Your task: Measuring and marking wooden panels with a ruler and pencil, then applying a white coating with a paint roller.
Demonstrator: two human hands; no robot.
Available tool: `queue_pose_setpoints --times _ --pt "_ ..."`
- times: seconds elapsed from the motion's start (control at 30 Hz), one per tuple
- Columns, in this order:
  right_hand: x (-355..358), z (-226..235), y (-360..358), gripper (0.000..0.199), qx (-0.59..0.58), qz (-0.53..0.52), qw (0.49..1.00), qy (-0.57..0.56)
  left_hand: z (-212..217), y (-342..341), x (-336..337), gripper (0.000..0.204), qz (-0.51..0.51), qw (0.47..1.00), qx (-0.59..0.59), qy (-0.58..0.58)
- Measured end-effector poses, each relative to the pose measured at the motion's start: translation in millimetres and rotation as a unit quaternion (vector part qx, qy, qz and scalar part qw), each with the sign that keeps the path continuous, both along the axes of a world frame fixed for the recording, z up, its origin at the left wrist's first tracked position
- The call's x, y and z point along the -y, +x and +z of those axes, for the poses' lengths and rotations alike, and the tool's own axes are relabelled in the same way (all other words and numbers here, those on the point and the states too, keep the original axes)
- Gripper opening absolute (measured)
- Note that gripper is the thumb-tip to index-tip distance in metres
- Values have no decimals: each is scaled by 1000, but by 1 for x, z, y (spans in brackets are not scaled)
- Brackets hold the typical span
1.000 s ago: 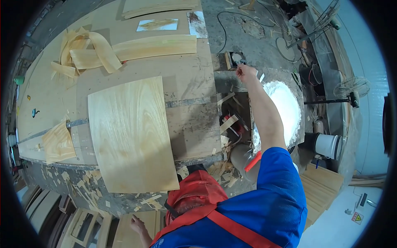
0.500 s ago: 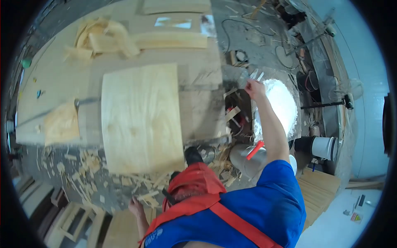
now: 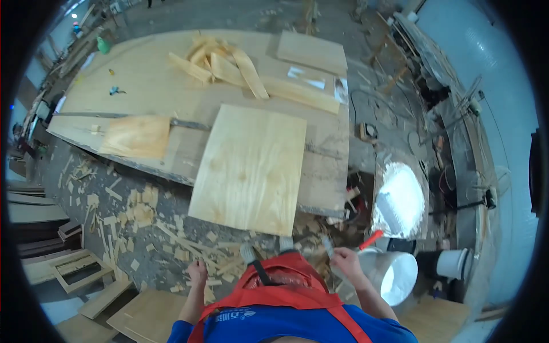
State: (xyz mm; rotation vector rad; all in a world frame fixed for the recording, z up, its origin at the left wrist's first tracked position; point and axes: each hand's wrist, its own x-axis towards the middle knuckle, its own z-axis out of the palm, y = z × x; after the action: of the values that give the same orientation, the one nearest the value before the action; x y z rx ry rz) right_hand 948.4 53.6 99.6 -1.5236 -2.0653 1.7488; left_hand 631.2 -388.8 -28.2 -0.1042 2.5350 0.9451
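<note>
My right hand (image 3: 346,262) is closed on a small pale flat piece (image 3: 327,246), whose exact kind I cannot make out. It is beside a white-lined bucket (image 3: 398,277), in front of the bench. Low on the left, my left hand (image 3: 197,272) hangs with its fingers curled; whatever is in them, if anything, is hidden. A pale wooden panel (image 3: 249,171) lies on the workbench (image 3: 326,183), its near edge jutting over the front. Right of the bench, a red handle (image 3: 370,240) sticks out from a board coated with a white substance (image 3: 407,188).
Curled veneer strips (image 3: 220,66) and a smaller wood sheet (image 3: 137,137) lie on the bench. Wood scraps (image 3: 143,206) litter the floor. Wooden frames and boards (image 3: 80,271) stand at the lower left. A white pail (image 3: 452,264) stands at the right.
My right hand has come back from the far side of the white-coated board to near my waist, holding the pale piece. My left hand has risen slightly. The view has turned.
</note>
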Motion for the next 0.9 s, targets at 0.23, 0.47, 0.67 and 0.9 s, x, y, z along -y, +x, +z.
queue_pose_setpoints --times 0.23,0.47,0.67,0.9 --pt "13 39 -43 35 -124 486 842 197 -18 25 -2 42 121 988 -64 77" --pt "-55 85 -25 32 -221 596 761 130 -9 80 -43 46 92 995 -40 10" --pt "-92 97 7 32 -169 623 754 -120 -41 117 -50 41 86 992 -65 -58" --pt "-145 116 39 17 -78 432 856 -275 -61 105 -39 40 -1 995 -51 -83"
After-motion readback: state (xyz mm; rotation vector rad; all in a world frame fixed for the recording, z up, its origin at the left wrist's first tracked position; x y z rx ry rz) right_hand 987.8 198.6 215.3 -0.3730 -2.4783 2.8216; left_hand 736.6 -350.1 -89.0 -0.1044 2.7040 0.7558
